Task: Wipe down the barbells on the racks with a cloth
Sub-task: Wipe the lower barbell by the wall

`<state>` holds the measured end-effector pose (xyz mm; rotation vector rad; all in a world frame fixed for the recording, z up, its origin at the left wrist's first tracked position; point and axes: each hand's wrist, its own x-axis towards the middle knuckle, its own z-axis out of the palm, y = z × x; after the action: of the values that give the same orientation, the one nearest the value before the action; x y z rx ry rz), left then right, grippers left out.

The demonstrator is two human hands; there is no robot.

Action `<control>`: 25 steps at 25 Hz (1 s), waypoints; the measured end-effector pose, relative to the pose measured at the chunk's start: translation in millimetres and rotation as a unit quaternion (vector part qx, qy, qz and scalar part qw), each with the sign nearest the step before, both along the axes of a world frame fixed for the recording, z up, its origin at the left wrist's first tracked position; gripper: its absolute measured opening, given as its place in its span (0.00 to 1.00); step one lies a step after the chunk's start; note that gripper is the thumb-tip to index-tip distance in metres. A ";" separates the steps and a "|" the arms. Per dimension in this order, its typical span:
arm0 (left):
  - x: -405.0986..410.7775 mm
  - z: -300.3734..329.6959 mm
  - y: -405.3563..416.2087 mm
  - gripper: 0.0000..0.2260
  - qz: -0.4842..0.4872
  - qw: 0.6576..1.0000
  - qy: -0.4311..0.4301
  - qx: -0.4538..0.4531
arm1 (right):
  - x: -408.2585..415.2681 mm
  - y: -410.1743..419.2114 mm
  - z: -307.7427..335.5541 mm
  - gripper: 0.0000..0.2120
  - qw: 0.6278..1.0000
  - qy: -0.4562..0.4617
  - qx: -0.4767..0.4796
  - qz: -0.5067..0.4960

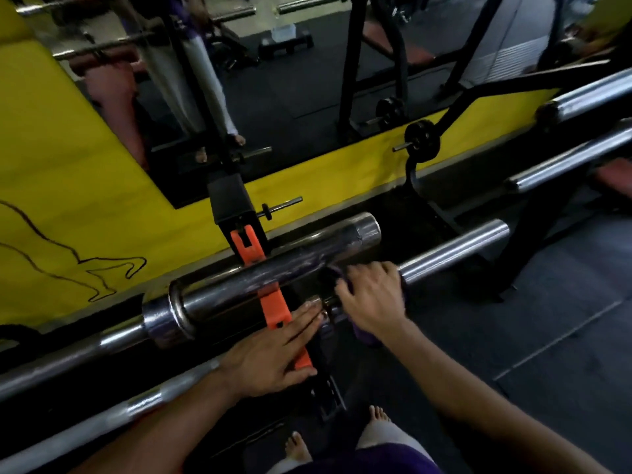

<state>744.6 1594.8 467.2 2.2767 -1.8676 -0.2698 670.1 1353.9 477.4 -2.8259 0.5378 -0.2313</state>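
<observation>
- Landmark: orange rack hook (273, 304), a plastic-looking strip running down the black upright (236, 206) and passing behind the upper barbell.
- Upper barbell (273, 278): chrome sleeve lying across the orange rack hook; its collar sits to the left of the hook, its cut end to the upper right, just short of the yellow wall (51, 186). Surface shows pale smears.
- Lower barbell (455, 254): nearer the viewer than the hook, parallel to the upper one; its free sleeve end projects right into open air over dark floor (547, 336).
- Cloth (366, 333): purple, wrapped on the lower barbell just right of the hook, mostly hidden under the right hand.
- Right hand (372, 299): grip curled over the cloth and the bar, fingers bent round the far side.
- Left hand (273, 354): grip spread, fingers straight, lying flat over the lower end of the orange hook and the bar there; fingertips close to the right hand.
- Further bars (564, 165): two more chrome sleeves far right of the hook, ends free.
- Small plate-loaded bar (422, 142): leaning beyond the hook, by the wall's base.
- Mirror (273, 80): above the hook, reflecting a standing person's legs and black frames.
- Room for moving: floor right of the hook is open; wall closes the left.
- Writing: none legible; a black outline drawing (85, 268) on the wall left of the hook.
- Bare feet (297, 449): below the hook.
</observation>
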 end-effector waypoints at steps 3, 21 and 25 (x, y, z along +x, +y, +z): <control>6.6 -2.0 -0.4 0.39 -0.021 0.999 -0.033 0.002 | -34.7 24.4 -36.5 0.20 0.990 -0.104 -0.002 0.094; 5.0 -10.3 1.6 0.40 -0.017 0.999 -0.027 -0.010 | -60.2 7.5 -40.3 0.25 0.994 -0.103 -0.006 0.033; 6.8 -5.6 0.8 0.40 -0.019 1.000 -0.010 0.013 | -18.0 -31.6 -11.0 0.23 0.995 -0.015 0.010 -0.094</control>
<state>751.4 1595.5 461.6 2.2698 -1.9297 -0.2795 652.1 1322.3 466.4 -2.7488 0.7949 -0.3008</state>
